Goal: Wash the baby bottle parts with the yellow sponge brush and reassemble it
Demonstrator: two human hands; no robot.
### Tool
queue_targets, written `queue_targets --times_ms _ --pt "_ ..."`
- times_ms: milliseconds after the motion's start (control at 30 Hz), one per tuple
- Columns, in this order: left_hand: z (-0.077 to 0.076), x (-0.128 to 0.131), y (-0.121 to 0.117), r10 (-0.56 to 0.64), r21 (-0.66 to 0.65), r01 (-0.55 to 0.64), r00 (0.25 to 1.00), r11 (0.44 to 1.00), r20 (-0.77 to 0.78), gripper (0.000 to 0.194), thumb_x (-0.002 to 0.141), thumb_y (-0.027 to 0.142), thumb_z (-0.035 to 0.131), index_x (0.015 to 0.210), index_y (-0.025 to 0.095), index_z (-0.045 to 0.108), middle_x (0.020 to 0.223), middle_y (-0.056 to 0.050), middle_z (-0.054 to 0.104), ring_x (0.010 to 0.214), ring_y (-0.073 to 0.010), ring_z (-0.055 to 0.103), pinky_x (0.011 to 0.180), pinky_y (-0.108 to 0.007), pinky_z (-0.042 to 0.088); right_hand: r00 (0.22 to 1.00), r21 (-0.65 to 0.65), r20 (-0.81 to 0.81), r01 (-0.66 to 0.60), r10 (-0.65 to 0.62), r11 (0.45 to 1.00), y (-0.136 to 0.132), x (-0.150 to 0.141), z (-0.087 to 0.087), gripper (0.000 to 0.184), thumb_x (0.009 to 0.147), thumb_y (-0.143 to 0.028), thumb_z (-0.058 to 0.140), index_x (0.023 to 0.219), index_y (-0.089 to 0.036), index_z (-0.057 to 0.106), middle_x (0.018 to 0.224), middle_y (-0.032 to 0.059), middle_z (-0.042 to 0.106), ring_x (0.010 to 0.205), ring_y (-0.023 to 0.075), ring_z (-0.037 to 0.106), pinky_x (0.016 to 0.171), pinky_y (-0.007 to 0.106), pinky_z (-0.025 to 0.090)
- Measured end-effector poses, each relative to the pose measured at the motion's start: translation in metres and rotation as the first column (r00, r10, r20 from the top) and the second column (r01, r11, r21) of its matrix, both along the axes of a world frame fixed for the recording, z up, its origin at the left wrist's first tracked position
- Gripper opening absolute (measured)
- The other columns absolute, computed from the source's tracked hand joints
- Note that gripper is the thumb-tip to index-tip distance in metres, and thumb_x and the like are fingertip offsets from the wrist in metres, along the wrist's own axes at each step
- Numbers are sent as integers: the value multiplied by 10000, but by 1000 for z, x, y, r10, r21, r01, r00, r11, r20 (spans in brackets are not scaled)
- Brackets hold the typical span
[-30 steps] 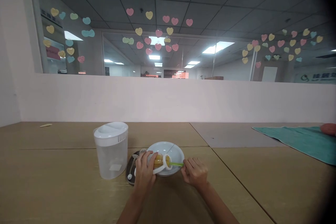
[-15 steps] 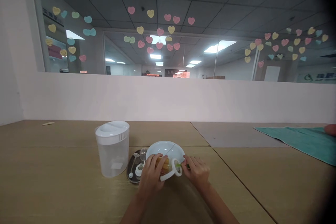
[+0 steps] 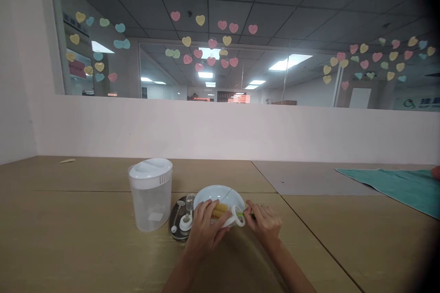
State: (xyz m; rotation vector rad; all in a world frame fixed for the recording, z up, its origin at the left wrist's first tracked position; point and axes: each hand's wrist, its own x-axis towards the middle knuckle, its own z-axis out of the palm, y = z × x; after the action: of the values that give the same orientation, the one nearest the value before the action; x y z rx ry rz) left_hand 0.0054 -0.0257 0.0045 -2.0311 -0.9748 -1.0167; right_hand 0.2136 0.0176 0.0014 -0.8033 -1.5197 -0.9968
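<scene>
Moving rightward since the last look, the bottle brush (image 3: 220, 211) is sitting over the white bowl (image 3: 216, 191); left hand (image 3: 206, 232) is wrapping closed fingers around its yellow sponge, right hand (image 3: 264, 225) is pinching its green stem.

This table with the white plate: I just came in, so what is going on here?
A person is working with both hands over a white plate. The left hand grips a yellow cleaning brush with a white ring, and the right hand pinches its green stem. To the left, a dark round tray holds small clear and white parts, beside a clear plastic pitcher with a white lid.
</scene>
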Motion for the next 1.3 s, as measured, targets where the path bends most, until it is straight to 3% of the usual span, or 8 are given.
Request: queue_targets --times_ms 233,400,533,667,833,933,1100,1300 --pt "0 0 3 14 23 -12 998 1000 -69 420 816 318 546 1233 291 512 1247 -99 492 1199 -269 428 994 -482 381 999 -3 -26 -20 20 1000 -1 0 2 128 775 -115 554 801 -171 666 530 -22 572 480 75 475 559 261 312" --pt "-3 4 3 71 3 -71 997 997 -11 547 739 269 533 1277 197 468 1129 -122 546 1060 -262 510 960 -468 396 999 23 -11 -53 53 998 -5 -3 4 133 773 -113 561 832 -168 667 522 -24 564 473 69 466 552 258 315" --pt "-4 5 3 88 19 -88 996 996 2 483 742 286 515 1209 160 506 1132 -130 555 1071 -273 504 957 -456 383 996 28 2 -94 94 995 -8 -5 4 156 767 -108 554 867 -165 659 542 -26 569 474 60 467 546 253 323" --pt "-4 1 4 81 2 -81 995 997 -61 424 770 280 514 1180 173 517 1158 -121 549 1079 -261 500 945 -430 390 996 41 18 -83 82 996 -9 -3 4 180 753 -95 568 892 -175 651 504 -46 527 462 61 439 536 259 305" --pt "-3 -4 6 53 -21 -56 989 998 -137 458 811 240 520 1258 323 470 1096 -80 559 955 -219 536 820 -365 420 995 51 48 -92 90 994 -9 2 7 184 742 -81 585 894 -165 646 498 -46 522 469 68 424 541 258 299" --pt "-3 -3 6 49 -12 -51 991 999 -125 455 850 312 521 1294 355 432 1077 -63 566 931 -202 538 808 -339 406 995 60 53 -87 84 994 -8 2 7 173 745 -83 576 881 -164 648 499 -40 529 473 69 431 546 258 299" --pt "-3 0 5 81 -45 -87 990 995 -115 517 826 538 487 1290 311 452 1056 -70 582 923 -200 544 807 -330 398 996 55 50 -79 77 995 -7 1 7 178 751 -88 567 895 -157 647 508 -37 532 481 73 431 551 259 300" --pt "-1 -3 7 86 -52 -90 994 995 -65 533 858 526 425 1251 172 495 1056 -102 592 913 -200 548 786 -316 408 998 82 35 -47 45 995 -8 8 13 195 745 -92 564 903 -160 656 486 -48 502 460 64 412 540 259 292"
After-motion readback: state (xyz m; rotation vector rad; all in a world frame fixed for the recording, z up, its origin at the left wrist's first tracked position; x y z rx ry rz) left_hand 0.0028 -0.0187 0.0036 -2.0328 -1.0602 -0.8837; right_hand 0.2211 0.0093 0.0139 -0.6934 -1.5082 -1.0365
